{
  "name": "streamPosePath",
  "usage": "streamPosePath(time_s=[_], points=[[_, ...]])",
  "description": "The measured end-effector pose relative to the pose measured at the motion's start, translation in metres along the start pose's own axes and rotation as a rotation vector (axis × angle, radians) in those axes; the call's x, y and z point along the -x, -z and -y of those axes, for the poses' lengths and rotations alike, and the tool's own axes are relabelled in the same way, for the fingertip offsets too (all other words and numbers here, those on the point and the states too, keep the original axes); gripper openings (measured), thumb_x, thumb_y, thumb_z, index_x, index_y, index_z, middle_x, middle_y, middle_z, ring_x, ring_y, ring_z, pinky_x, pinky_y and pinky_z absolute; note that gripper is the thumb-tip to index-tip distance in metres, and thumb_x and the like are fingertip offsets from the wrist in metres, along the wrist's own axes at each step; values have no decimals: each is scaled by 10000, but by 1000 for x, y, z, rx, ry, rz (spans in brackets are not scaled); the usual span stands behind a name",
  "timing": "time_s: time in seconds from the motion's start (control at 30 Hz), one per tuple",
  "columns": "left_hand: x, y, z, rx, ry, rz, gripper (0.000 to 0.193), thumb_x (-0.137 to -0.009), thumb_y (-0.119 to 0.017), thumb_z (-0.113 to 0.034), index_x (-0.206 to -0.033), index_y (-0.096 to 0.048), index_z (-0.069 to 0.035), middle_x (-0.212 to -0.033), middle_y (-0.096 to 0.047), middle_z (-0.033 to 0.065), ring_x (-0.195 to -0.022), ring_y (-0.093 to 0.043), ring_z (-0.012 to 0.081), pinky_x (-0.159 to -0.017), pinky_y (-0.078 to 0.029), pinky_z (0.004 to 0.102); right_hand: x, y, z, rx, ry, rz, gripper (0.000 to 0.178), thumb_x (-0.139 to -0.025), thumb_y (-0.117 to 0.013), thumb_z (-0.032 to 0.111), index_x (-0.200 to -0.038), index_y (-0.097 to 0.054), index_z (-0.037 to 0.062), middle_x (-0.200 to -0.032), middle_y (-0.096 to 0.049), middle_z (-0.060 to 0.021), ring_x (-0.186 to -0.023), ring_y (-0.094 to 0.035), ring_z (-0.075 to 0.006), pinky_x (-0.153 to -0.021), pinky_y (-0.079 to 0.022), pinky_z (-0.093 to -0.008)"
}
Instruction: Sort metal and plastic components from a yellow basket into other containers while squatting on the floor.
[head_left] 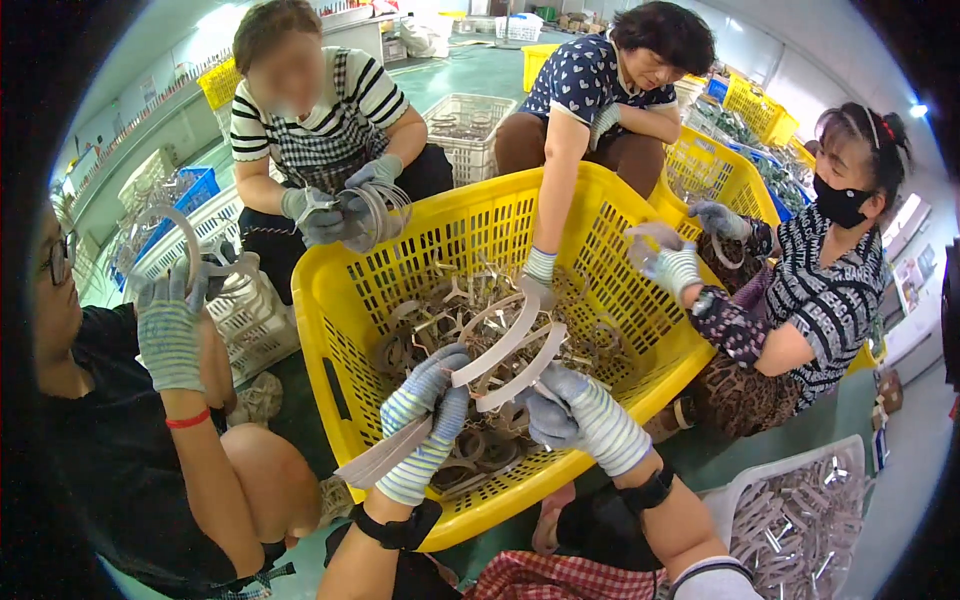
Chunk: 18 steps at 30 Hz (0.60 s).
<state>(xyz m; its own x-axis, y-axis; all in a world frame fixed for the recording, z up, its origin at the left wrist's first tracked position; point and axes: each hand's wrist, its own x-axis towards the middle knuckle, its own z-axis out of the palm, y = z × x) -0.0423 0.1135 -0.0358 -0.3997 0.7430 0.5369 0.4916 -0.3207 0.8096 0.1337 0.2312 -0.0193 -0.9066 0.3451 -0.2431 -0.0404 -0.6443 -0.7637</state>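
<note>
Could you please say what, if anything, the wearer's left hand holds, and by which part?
The left hand holds a curved, flat, pale grey strip by its lower end, and a stack of grey strips by its upper end.

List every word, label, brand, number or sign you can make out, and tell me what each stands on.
Black-and-white patterned fabric shirt, right-hand co-worker: bold lettering; I won't copy it out.
Black face mask: small pale round mark, too small to read.
Pale wall, far right: any text too small or blurred.
Yellow slatted plastic basket, flat curved grey strips: no readable text.
</note>
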Motion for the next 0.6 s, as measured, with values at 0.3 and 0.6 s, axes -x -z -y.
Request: streamPosePath(time_s=[0.3, 0.6], points=[[-7, 18, -7, 271, 359, -216, 592, -789, -693, -66, -1330, -452, -79, -1150, -556, 19, -657, -460, 50, -601, -444, 206, -24, -16, -3, 367, 102, -272, 454, -896, -554, 464, -1017, -632, 33, -592, -456, 38, -470, -388, -57, -437, -305, -210], [-12, 14, 3, 233, 361, -86, 503, -810, -653, -55, -1289, -499, -76, -863, -590, -18, -617, -461, 52, -593, -421, 207, -25, -8, 0, 276, 55, -137, 443, -894, -563, 465, -972, -628, 34, -571, -444, 32, -458, -377, -64, -430, -306, -215]])
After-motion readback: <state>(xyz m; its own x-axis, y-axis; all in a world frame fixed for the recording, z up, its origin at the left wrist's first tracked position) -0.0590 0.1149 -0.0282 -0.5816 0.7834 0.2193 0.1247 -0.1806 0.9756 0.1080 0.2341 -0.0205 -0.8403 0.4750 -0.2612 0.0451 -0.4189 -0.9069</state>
